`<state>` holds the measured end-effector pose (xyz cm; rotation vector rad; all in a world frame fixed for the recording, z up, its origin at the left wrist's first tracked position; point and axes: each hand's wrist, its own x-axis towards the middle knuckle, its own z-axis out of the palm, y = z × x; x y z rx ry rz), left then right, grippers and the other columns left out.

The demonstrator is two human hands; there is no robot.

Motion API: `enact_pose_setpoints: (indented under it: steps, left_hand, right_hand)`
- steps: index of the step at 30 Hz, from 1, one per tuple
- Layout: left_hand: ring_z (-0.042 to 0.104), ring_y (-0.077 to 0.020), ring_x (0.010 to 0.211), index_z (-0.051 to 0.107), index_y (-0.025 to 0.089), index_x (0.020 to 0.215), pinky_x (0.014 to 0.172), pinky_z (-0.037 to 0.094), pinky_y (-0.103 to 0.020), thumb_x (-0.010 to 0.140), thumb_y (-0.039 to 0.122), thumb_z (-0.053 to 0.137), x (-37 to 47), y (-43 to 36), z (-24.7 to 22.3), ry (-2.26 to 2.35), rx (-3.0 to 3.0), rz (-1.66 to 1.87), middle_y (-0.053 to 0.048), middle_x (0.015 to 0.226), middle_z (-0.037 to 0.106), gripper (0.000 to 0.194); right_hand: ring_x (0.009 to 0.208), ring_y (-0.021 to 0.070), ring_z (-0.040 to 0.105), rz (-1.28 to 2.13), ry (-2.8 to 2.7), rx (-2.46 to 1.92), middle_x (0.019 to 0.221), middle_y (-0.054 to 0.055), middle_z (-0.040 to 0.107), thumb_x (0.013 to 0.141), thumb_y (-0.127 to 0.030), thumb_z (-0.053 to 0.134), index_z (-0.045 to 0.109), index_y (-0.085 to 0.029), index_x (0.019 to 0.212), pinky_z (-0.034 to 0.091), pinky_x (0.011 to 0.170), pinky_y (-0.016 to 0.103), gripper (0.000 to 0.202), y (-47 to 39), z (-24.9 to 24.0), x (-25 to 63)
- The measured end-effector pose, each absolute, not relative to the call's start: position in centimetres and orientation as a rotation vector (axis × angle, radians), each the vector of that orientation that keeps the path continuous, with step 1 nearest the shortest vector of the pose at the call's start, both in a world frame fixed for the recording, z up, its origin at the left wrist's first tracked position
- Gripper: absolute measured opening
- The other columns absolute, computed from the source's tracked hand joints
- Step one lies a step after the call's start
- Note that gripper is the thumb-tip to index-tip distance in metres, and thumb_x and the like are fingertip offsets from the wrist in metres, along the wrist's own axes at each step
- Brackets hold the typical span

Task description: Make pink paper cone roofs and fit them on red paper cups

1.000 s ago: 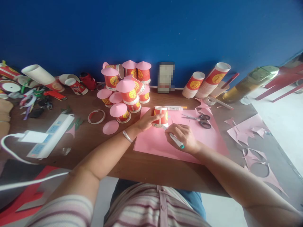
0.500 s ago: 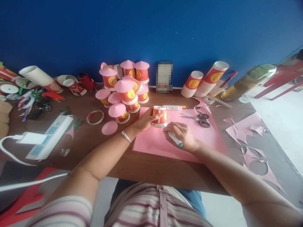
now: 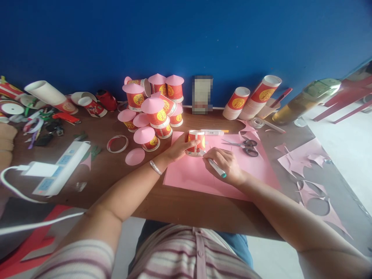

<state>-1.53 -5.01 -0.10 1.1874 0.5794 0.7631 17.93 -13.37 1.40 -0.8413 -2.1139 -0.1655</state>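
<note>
My left hand (image 3: 179,149) grips a red and white paper cup (image 3: 192,138) with a yellow emblem, its thumb across the cup's side. Closed round a white marker (image 3: 215,167) with a green end is my right hand (image 3: 225,162); the marker's tip is at the cup's lower right rim. Small dark marks show on the cup's white lower band. Both hands are over a pink paper sheet (image 3: 186,176). Scissors (image 3: 242,144) lie on the sheet, right of the cup. Behind the cup lies another white marker (image 3: 213,132) with an orange end.
Red cups with pink cone tops (image 3: 152,106) are piled at the back left. Two leaning cup stacks (image 3: 238,101) and a bottle (image 3: 305,101) stand at the back right. A power strip (image 3: 62,168) lies left. Pink scraps (image 3: 305,192) cover the right side.
My right hand has shifted slightly to the right and up with the marker. More dark marks show on the cup's lower band. The left hand holds the cup as before.
</note>
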Motion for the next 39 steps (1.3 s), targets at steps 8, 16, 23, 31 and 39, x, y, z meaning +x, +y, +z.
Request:
enact_pose_setpoints:
  steps: [8,16,23,31,39]
  left_hand:
    - [0.070,-0.0160,0.081,0.064,0.015,0.105,0.069,0.054,-0.025,0.084,0.044,0.078,-1.65,-4.96,-0.53,0.581,1.175,0.766,-0.006,0.096,0.073,0.038]
    - [0.067,-0.0146,0.078,0.064,0.014,0.102,0.066,0.052,-0.024,0.083,0.044,0.079,-1.56,-4.98,-0.34,0.539,1.146,0.783,-0.005,0.090,0.070,0.039]
    - [0.066,-0.0143,0.078,0.065,0.014,0.101,0.068,0.052,-0.024,0.080,0.045,0.081,-1.48,-4.93,-0.29,0.542,1.139,0.783,-0.004,0.088,0.069,0.041]
    - [0.068,-0.0156,0.078,0.066,0.014,0.100,0.072,0.057,-0.029,0.082,0.045,0.079,-1.54,-5.06,-0.06,0.536,1.126,0.768,-0.004,0.087,0.069,0.038]
    - [0.068,-0.0156,0.079,0.064,0.014,0.103,0.072,0.057,-0.028,0.082,0.043,0.080,-1.63,-5.21,0.09,0.547,1.111,0.774,-0.005,0.089,0.069,0.039]
  right_hand:
    - [0.056,0.0114,0.052,-0.185,-2.102,-0.851,0.071,-0.003,0.060,0.092,-0.005,0.055,0.054,-0.022,0.092,0.040,0.053,0.024,0.017,-13.45,1.41,17.89]
    - [0.054,0.0106,0.050,-0.180,-2.104,-0.841,0.069,-0.003,0.059,0.091,-0.004,0.056,0.053,-0.022,0.091,0.039,0.052,0.024,0.018,-13.65,1.63,17.72]
    - [0.057,0.0116,0.056,-0.158,-2.124,-0.822,0.072,-0.002,0.062,0.091,-0.005,0.056,0.054,-0.022,0.095,0.040,0.053,0.024,0.017,-13.65,1.68,17.85]
    - [0.055,0.0107,0.051,-0.192,-2.107,-0.846,0.070,-0.003,0.059,0.091,-0.005,0.056,0.053,-0.022,0.092,0.040,0.053,0.024,0.017,-13.47,1.39,17.92]
    - [0.055,0.0110,0.051,-0.198,-2.099,-0.850,0.070,-0.003,0.059,0.090,-0.004,0.056,0.053,-0.021,0.091,0.039,0.053,0.024,0.017,-13.55,1.40,17.85]
